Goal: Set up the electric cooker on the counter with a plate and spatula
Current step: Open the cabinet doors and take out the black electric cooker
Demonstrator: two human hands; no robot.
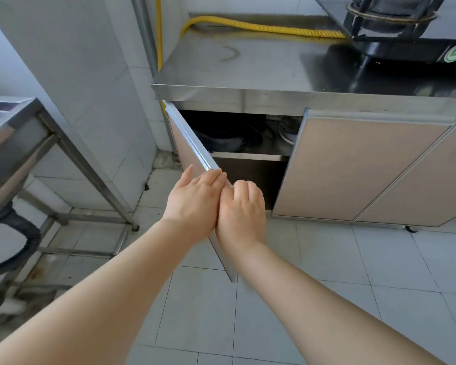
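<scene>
The beige cabinet door (187, 146) under the steel counter (248, 67) stands swung open toward me. My left hand (195, 198) grips the door's metal edge, fingers curled over it. My right hand (244, 209) is beside it on the inner side of the same edge, fingers curled around it. Inside, on the upper shelf (250, 155), sits a dark round appliance (221, 143), mostly in shadow. A white plate (288, 137) and part of a perforated utensil (287, 124) show at the shelf's right, partly hidden by the shut neighbouring door (353, 169).
A black gas stove (395, 27) stands at the counter's back right with a yellow hose (248, 25) running along the wall. A steel sink stand (37, 143) with a black drain pipe (19, 233) is on the left. White floor tiles (327, 272) lie below.
</scene>
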